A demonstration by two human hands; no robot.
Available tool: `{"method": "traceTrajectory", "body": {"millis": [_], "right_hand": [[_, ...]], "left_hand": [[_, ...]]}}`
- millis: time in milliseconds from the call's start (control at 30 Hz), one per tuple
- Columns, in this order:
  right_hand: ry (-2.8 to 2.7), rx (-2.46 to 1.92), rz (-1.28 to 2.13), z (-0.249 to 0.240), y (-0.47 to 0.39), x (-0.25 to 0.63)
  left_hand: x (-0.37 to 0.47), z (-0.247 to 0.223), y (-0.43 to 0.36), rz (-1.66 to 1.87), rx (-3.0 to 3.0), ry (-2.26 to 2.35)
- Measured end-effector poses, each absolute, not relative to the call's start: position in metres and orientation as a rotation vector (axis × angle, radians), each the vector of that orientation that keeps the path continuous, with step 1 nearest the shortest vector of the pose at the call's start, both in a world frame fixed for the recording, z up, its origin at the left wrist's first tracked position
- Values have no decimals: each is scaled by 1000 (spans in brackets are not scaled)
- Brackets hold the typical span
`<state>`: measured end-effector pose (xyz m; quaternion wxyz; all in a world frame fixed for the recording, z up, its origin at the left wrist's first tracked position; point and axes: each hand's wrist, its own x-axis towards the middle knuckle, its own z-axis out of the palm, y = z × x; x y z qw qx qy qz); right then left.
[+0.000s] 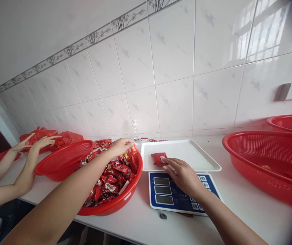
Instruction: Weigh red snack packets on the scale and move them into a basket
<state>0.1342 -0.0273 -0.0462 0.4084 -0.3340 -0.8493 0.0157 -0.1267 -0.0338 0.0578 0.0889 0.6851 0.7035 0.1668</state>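
My left hand (122, 146) is closed on a small red packet (134, 148), held over the far right rim of a red plastic basket (133, 185). Shiny red wrapped packets (111, 187) fill that basket. Over the blue panel of a digital scale (184, 200), my right hand (184, 173) reaches out with fingers extended. Its fingertips touch the right end of another red packet (158, 158), which lies on the scale's white tray (199, 154). The thumb is apart from the index finger.
On the right stand two red baskets (265, 160). A clear bottle (136, 131) is by the tiled wall. To the left are another red basket (59, 160), red plastic bags (66, 137) and another person's hands (42, 143). A small dark object (163, 216) lies before the scale.
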Motion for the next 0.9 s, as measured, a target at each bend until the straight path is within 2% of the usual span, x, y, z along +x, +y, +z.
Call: {"method": "traceTrajectory", "body": {"millis": [100,233,300,467,633,900], "right_hand": [[-2139,-853,26,-47,-26,135],[-2137,-845,28,-46,-26,135],[-2138,-839,39,-45,-27,135],[-2141,-832,55,-45,-28,134],[-2139,-851,63,-47,-28,134],[-2150,-858,69,-47,-27,135]], "left_hand": [[-128,63,-34,448,2031,1964],[-145,51,-50,-187,2012,2287],[-156,39,-59,-336,1942,2406],[-169,17,-64,-259,2117,2534],[-167,24,-55,-200,2155,2536],[-150,22,-50,-261,2187,2330]]}}
